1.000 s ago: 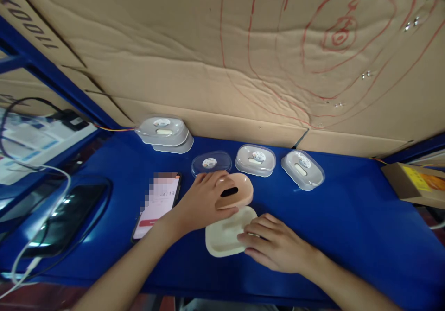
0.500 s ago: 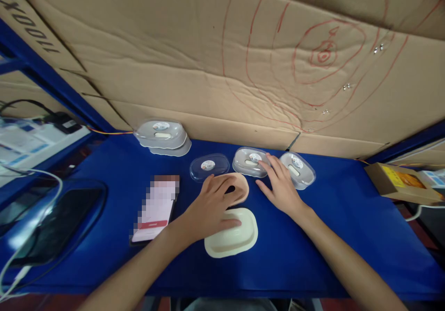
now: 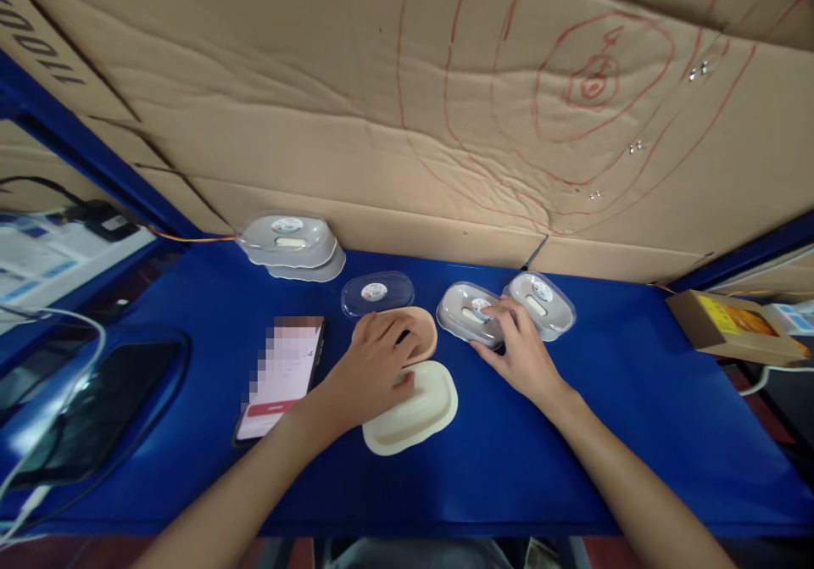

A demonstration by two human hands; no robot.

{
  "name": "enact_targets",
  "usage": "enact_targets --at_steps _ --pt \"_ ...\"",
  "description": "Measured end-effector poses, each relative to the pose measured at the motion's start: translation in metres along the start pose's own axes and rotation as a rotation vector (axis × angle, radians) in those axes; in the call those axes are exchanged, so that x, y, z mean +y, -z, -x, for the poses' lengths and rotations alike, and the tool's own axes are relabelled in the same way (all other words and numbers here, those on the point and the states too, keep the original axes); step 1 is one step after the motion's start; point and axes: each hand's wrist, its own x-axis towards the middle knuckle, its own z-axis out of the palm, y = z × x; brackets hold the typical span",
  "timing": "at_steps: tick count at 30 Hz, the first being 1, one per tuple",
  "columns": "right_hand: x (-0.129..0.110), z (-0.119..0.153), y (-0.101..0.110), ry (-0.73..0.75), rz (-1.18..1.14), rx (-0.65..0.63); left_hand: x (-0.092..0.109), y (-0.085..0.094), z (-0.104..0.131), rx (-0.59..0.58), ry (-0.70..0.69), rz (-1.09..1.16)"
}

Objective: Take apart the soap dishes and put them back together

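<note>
My left hand (image 3: 375, 364) reaches over a pink oval tray (image 3: 425, 336) and a cream tray (image 3: 413, 416), which lie against each other on the table. Its fingers rest spread on the pink one, partly hiding it, while the thumb touches the cream one. With my right hand (image 3: 521, 348) I grip a grey box with a clear lid (image 3: 463, 306), thumb at the near side and fingertips at the right end. Just behind that hand stands another grey clear-lidded box (image 3: 552, 308). A loose clear lid (image 3: 377, 291) lies behind the pink tray.
Stacked grey clear-lidded boxes (image 3: 289, 247) stand at the back left, before a cardboard wall (image 3: 305, 111). A phone (image 3: 283, 382) lies left of my left hand, and a dark tablet (image 3: 102, 408) with cables farther left. A cardboard box (image 3: 731, 327) sits at the right edge.
My right hand has closed on the grey clear-lidded box, which has come nearer and turned slightly. The pink and cream trays have shifted a little left under my left hand.
</note>
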Motion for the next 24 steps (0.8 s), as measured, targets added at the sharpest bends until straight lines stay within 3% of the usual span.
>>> enact_targets --at_steps 4,8,11,15,19,24 --pt "0.0 -0.001 0.003 -0.121 -0.212 0.109 0.001 0.001 -0.001 0.055 0.032 0.153" --pt "-0.002 -0.001 0.008 -0.304 -0.466 0.164 0.012 -0.002 0.0 0.165 0.152 0.492" --pt "-0.014 0.003 0.008 -0.306 -0.552 0.117 0.021 -0.011 -0.001 0.165 0.267 0.896" --pt "-0.038 0.014 0.005 -0.2 -0.602 0.104 0.029 -0.017 -0.005 0.126 0.294 1.34" --pt "-0.051 0.021 0.005 -0.03 -0.562 0.098 0.029 -0.008 -0.006 0.187 0.404 1.347" --pt "-0.035 0.013 0.004 -0.12 -0.627 0.162 0.027 -0.002 -0.004 0.2 0.311 1.197"
